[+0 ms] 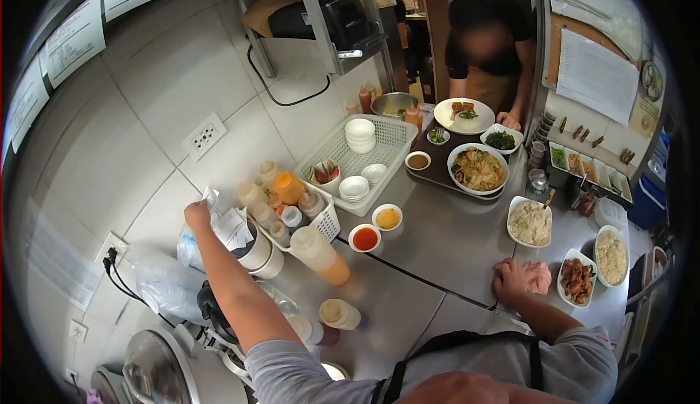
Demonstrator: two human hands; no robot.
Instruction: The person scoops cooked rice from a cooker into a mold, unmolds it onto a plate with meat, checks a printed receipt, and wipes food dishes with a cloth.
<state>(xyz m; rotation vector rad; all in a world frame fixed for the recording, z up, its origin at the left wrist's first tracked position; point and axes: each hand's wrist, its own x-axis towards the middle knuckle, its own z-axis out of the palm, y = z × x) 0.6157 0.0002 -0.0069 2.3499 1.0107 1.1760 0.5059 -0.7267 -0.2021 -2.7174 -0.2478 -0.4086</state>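
Note:
My left hand (196, 216) reaches out to the wall side, its fingers closed on a white paper slip (211, 198). Just below it, more crumpled paper slips (232, 229) lie on top of a round white container (257, 249). My right hand (510, 280) rests on the steel counter, fingers apart and bent downward, with nothing visible in its grasp. Against its outer side lies a pink cloth (538, 278). Close to that cloth are a bowl of browned meat pieces (576, 278) and a bowl of rice (530, 222).
Squeeze bottles fill a white basket (326, 222); another bottle (319, 254) stands before it. Two sauce bowls (364, 238) sit nearby. A dark tray (429, 173) carries a noodle bowl (477, 169) and a plate (445, 116). A person (487, 54) leans in beyond it.

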